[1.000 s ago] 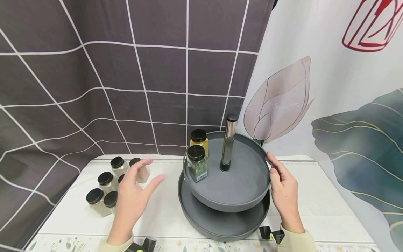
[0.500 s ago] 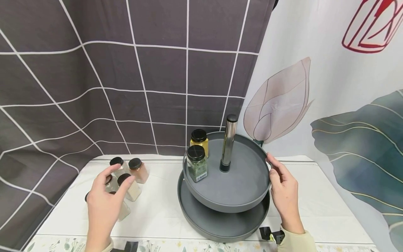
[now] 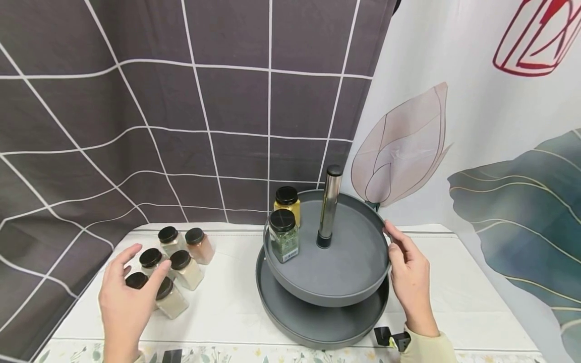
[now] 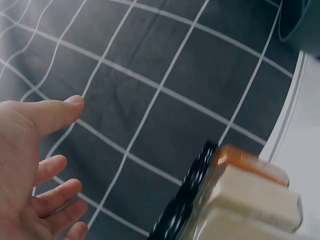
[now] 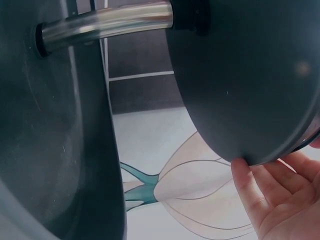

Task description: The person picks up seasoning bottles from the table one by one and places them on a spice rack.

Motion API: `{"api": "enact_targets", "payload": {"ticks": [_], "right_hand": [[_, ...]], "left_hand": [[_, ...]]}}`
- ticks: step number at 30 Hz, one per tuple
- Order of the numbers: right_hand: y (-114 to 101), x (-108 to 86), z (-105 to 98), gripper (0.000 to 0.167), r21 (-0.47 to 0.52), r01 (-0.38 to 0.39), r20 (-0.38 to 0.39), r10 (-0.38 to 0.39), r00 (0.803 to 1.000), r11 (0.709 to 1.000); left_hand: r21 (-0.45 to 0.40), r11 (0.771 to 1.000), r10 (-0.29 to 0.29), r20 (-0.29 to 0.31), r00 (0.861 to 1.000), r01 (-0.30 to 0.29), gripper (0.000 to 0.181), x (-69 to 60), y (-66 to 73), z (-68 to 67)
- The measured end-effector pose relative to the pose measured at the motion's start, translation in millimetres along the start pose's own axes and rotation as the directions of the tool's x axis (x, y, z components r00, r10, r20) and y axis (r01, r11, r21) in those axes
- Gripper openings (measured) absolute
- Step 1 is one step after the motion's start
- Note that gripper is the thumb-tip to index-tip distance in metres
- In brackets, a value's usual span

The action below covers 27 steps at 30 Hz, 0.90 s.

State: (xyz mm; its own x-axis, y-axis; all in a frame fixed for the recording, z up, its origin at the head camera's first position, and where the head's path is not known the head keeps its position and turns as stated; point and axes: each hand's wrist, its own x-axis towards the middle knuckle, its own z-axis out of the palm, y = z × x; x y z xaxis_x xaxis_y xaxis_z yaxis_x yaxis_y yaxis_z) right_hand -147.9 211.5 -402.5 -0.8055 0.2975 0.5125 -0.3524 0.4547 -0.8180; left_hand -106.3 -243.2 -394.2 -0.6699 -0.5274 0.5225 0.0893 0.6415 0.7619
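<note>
My left hand point(image 3: 127, 302) hovers over the near left side of a group of black-lidded square glass spice jars point(image 3: 188, 269), its thumb and fingers spread with nothing between them. In the left wrist view the hand point(image 4: 45, 165) is apart from the blurred jars point(image 4: 255, 195). A grey two-tier round tray point(image 3: 345, 272) with a metal centre post point(image 3: 330, 206) stands to the right. My right hand point(image 3: 410, 282) holds the upper tier's right rim; the right wrist view has its fingers point(image 5: 245, 185) against the tier's edge from below, the thumb mostly out of view.
On the upper tier's left side stand a jar of green flakes point(image 3: 284, 237) and one of yellow contents point(image 3: 288, 204). A jar with orange-brown contents point(image 3: 199, 247) is at the group's back right. Behind the white table point(image 3: 231, 282) hangs a dark grid-patterned cloth point(image 3: 236, 111).
My left hand has moved left and toward me across the spice jars, uncovering more of them. The right hand stays at the tray's rim, and the tray looks nearly still.
</note>
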Motion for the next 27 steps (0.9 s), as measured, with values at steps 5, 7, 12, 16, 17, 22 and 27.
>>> {"api": "enact_targets", "payload": {"ticks": [5,7,12,16,17,22,27], "right_hand": [[0.2,-0.6,1.0,0.039,0.001,0.000,0.000,0.000,1.000,1.000],[0.4,-1.0,1.0,0.039,0.001,-0.002,0.000,0.002,1.000,1.000],[0.6,-1.3,0.4,0.039,-0.001,0.001,-0.002,-0.001,1.000,1.000],[0.5,-1.2,0.1,0.039,0.001,0.001,0.001,-0.001,1.000,1.000],[0.5,-1.2,0.0,0.039,0.000,0.000,0.001,0.000,1.000,1.000],[0.7,-0.6,0.1,0.039,0.000,-0.004,0.007,0.004,1.000,1.000],[0.8,0.1,0.2,0.039,-0.006,-0.004,0.003,0.004,1.000,1.000]], "left_hand": [[0.010,0.997,-0.080,-0.036,0.996,0.080,0.061,4.3,-12.8,-8.2],[0.031,0.992,-0.124,-0.054,0.991,0.126,0.060,5.6,-17.6,-10.3],[0.052,0.976,-0.208,-0.077,0.975,0.212,0.059,7.8,-29.9,-13.4],[0.032,0.967,-0.250,-0.045,0.967,0.251,0.059,8.1,-40.5,-14.8],[0.025,0.965,-0.260,-0.036,0.965,0.261,0.059,8.2,-42.8,-15.0],[0.029,0.952,-0.305,0.014,0.952,0.304,0.064,8.0,-54.5,-16.7],[0.067,0.938,-0.344,0.077,0.936,0.339,0.070,8.5,-63.2,-16.6]]}}
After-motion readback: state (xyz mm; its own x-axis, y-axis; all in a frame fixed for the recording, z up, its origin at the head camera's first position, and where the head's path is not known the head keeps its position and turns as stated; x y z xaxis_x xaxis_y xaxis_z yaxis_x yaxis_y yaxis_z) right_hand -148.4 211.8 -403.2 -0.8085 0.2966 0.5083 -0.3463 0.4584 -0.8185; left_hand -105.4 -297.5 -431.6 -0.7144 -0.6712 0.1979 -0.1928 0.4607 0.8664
